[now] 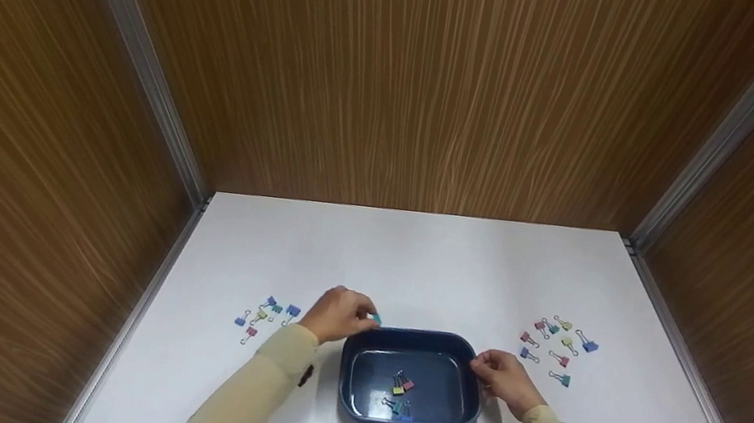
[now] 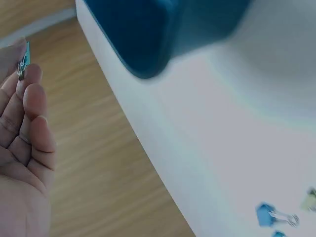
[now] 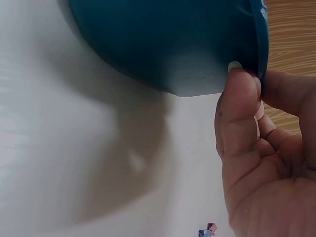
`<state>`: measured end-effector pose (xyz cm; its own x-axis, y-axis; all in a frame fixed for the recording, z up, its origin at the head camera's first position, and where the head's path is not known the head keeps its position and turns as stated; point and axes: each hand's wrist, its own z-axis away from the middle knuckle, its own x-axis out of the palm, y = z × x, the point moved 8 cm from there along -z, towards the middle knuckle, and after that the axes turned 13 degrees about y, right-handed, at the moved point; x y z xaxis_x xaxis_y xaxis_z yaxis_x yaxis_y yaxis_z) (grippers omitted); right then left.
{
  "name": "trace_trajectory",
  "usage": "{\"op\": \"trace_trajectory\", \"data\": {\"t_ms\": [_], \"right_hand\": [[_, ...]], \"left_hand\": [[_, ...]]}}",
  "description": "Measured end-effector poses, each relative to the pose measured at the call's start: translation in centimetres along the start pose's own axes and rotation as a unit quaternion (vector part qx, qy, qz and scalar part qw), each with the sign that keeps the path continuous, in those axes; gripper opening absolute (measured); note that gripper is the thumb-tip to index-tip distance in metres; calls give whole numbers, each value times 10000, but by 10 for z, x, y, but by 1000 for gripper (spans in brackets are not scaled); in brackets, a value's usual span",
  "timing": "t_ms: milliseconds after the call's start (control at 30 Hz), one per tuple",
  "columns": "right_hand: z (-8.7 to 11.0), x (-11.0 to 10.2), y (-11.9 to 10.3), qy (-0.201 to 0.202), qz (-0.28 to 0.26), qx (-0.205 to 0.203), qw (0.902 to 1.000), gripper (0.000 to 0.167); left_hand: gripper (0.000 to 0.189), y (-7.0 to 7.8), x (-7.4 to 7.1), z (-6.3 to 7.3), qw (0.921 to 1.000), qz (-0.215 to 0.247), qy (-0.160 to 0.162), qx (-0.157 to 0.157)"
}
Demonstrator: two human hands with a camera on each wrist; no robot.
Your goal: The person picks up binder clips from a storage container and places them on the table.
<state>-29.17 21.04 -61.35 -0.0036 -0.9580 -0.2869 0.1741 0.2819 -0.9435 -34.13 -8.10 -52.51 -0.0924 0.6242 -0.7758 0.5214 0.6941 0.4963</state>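
Observation:
My left hand (image 1: 339, 314) pinches a teal binder clip (image 1: 375, 318) between thumb and fingers, at the far left corner of a dark blue tray (image 1: 346, 382). In the left wrist view the clip (image 2: 26, 55) shows at the fingertips by its metal handles. On the tray's right side, my right hand (image 1: 506, 380) pinches the rim between thumb and fingers; the right wrist view shows this grip on the tray wall (image 3: 173, 44). Inside the tray lie a yellow clip (image 1: 398, 391), a pink clip (image 1: 408, 385), and teal and blue clips (image 1: 397, 408) near the front.
Several coloured binder clips (image 1: 260, 315) are scattered on the white table (image 1: 413, 267) left of the tray. Another spread of clips (image 1: 563, 360) lies to the right. Wood-grain panels (image 1: 421, 101) enclose the back and both sides.

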Motion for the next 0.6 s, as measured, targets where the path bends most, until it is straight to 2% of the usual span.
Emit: {"op": "trace_trajectory", "data": {"t_ms": [167, 233, 433, 600], "right_hand": [[10, 0, -15, 47, 91, -2, 9999, 18], [12, 0, -16, 71, 109, -7, 9999, 18], [13, 1, -16, 39, 99, -43, 9999, 18], [12, 1, -17, -23, 77, -91, 9999, 19]], "left_hand": [[16, -27, -23, 12, 9985, -34, 532, 91], [15, -41, -31, 20, 9976, 8, 686, -31], [13, -89, -56, 51, 9916, 105, 901, -927], [13, -127, -76, 76, 9783, 131, 1139, -1724]]}}
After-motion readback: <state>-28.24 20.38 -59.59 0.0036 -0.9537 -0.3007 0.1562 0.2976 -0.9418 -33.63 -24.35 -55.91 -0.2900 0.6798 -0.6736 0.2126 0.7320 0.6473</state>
